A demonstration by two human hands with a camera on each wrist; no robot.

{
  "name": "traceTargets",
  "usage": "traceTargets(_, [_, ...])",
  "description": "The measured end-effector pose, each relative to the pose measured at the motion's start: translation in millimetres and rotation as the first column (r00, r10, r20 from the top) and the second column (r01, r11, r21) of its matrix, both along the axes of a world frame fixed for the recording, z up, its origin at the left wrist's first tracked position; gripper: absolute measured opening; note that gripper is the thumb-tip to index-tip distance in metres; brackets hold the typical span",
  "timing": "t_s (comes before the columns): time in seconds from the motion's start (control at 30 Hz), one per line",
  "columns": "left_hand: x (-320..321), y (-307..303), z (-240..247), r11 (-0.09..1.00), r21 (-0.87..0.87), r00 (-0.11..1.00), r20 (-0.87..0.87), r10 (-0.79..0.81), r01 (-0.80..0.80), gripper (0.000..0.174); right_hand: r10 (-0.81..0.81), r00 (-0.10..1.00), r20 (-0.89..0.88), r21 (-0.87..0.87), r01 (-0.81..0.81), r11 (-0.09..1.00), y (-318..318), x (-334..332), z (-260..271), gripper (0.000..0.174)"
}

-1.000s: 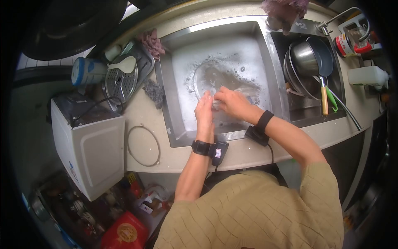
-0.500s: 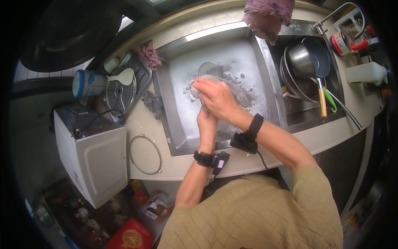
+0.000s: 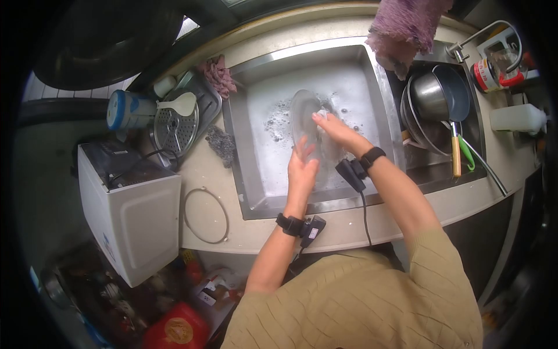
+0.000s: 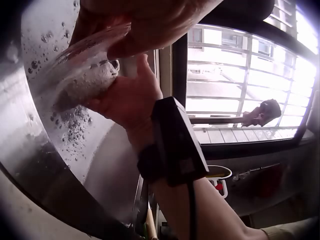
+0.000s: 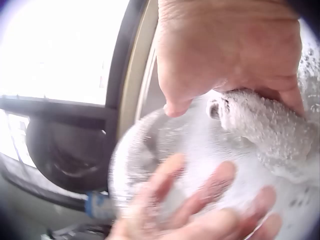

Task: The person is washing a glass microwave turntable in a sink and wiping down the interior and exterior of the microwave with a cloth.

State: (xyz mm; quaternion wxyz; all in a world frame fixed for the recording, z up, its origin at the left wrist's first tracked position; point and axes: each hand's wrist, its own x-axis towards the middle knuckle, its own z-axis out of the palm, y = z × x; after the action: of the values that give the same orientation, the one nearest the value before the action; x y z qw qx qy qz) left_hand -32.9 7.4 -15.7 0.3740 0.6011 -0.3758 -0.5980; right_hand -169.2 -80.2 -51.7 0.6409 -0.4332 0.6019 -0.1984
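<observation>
A clear round glass plate point(image 3: 302, 107) is tilted up on its edge over the foamy sink point(image 3: 258, 174). My left hand point(image 3: 303, 170) holds it low on the left side, and in the right wrist view the spread left fingers point(image 5: 220, 180) show through the glass. With the right hand point(image 3: 347, 136) I grip a wet, whitish scrubbing cloth point(image 5: 270, 125) against the plate's face. From the left wrist, the plate point(image 4: 75, 55) passes between the left thumb and fingers, with the bunched cloth point(image 4: 90, 82) on the side facing the right hand point(image 4: 132, 100).
Pans point(image 3: 430, 96) fill the right basin beside the faucet point(image 3: 459, 51). Left of the sink lie a grey scouring pad point(image 3: 221, 145), a perforated steel disc point(image 3: 174, 125), a ladle point(image 3: 181, 104) and a pink cloth point(image 3: 218, 77). A white appliance point(image 3: 139, 221) and a ring point(image 3: 206, 215) are nearer.
Earlier the hands were together at the plate's near rim, then the right crossed over the left. Now the right hand has moved back to the right with the cloth, and the plate stands steeper.
</observation>
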Motion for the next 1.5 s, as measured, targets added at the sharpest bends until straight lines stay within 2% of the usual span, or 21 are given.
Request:
traceTargets(0.03, [-2,0,-12,0.994,-0.109,0.999,0.045,-0.027,0.031,0.061,-0.108,0.993,0.05,0.181,0.097,0.979,4,0,30,0.084])
traceTargets(0.1, [-19,-1,-10,0.974,-0.22,0.996,0.087,-0.025,0.044,0.06,-0.026,0.99,0.139,0.141,0.006,0.99,14,-8,54,0.095])
traceTargets(0.17, [-42,-3,24,0.964,0.016,0.854,0.462,-0.241,0.264,0.06,0.085,0.978,-0.188,-0.257,-0.132,0.957,25,-9,42,0.093])
traceTargets(0.2, [-53,-1,24,0.968,0.012,0.86,0.457,-0.227,0.25,0.06,-0.055,0.962,-0.266,-0.359,-0.046,0.932,30,-11,33,0.08])
traceTargets(0.23, [-63,0,25,0.939,0.083,0.82,0.466,-0.332,0.333,0.061,-0.047,0.961,-0.274,-0.363,-0.058,0.93,34,-16,25,0.08])
traceTargets(0.3, [-70,0,21,0.904,0.141,0.779,0.466,-0.42,0.403,0.062,-0.391,0.91,-0.137,-0.356,0.323,0.877,37,-36,15,0.067])
traceTargets(0.37, [-63,10,-1,0.834,-0.251,0.862,0.276,-0.425,0.491,0.067,-0.439,0.898,-0.03,-0.335,0.405,0.851,43,-56,17,0.059])
traceTargets(0.4, [-53,9,-16,0.904,-0.166,0.917,0.007,-0.399,0.395,0.071,-0.489,0.868,0.081,-0.298,0.49,0.819,45,-62,19,0.05])
traceTargets(0.43, [-44,9,-27,0.907,-0.171,0.921,0.004,-0.391,0.386,0.071,-0.481,0.873,0.079,-0.303,0.481,0.823,47,-65,26,0.05])
traceTargets(0.5, [-22,9,-39,0.99,0.077,0.993,0.012,0.119,-0.12,0.067,-0.541,0.808,0.233,-0.21,0.585,0.783,52,-67,49,0.039])
traceTargets(0.53, [-16,7,-29,0.989,0.076,0.992,0.015,0.125,-0.126,0.067,-0.569,0.768,0.294,-0.156,0.625,0.765,54,-67,57,0.031])
traceTargets(0.6, [-6,3,-9,0.87,0.466,0.883,-0.327,0.336,-0.158,0.056,-0.565,0.738,0.368,-0.099,0.636,0.765,55,-70,56,0.031])
traceTargets(0.63, [-2,3,-9,0.872,0.462,0.883,-0.327,0.336,-0.161,0.056,-0.568,0.7,0.434,-0.04,0.644,0.764,55,-71,56,0.032])
traceTargets(0.7, [4,5,-11,0.866,0.492,0.532,-0.711,0.46,-0.092,0.046,-0.569,0.694,0.442,-0.016,0.64,0.768,56,-66,60,0.031])
traceTargets(0.73, [5,2,7,0.898,0.42,0.545,-0.726,0.419,-0.131,0.045,-0.572,0.688,0.447,0.009,0.636,0.772,57,-64,62,0.03])
traceTargets(0.87, [25,-8,29,0.963,0.23,0.672,-0.693,0.262,-0.138,0.047,-0.562,0.764,0.317,0.011,0.589,0.808,58,-56,40,0.034])
traceTargets(0.93, [31,-8,36,0.971,0.174,0.745,-0.623,0.238,-0.165,0.048,-0.566,0.819,0.094,-0.13,0.574,0.809,57,-56,27,0.035])
traceTargets(1.07, [41,3,40,0.98,0.044,0.895,-0.402,0.195,-0.194,0.05,-0.62,0.767,0.164,-0.156,0.641,0.752,57,-59,6,0.037])
traceTargets(1.27, [25,22,52,0.998,0.005,0.982,-0.179,0.058,-0.058,0.048,-0.398,0.91,0.119,-0.269,0.416,0.869,8,-14,17,0.038])
traceTargets(1.33, [13,24,55,0.999,-0.041,0.996,-0.089,0.014,-0.018,0.047,-0.373,0.876,-0.307,-0.447,0.213,0.869,1,1,27,0.041])
traceTargets(1.5, [13,11,49,0.995,-0.095,0.999,0.029,0.025,-0.022,0.048,-0.178,0.969,-0.169,-0.721,0.001,0.693,33,24,76,0.044])
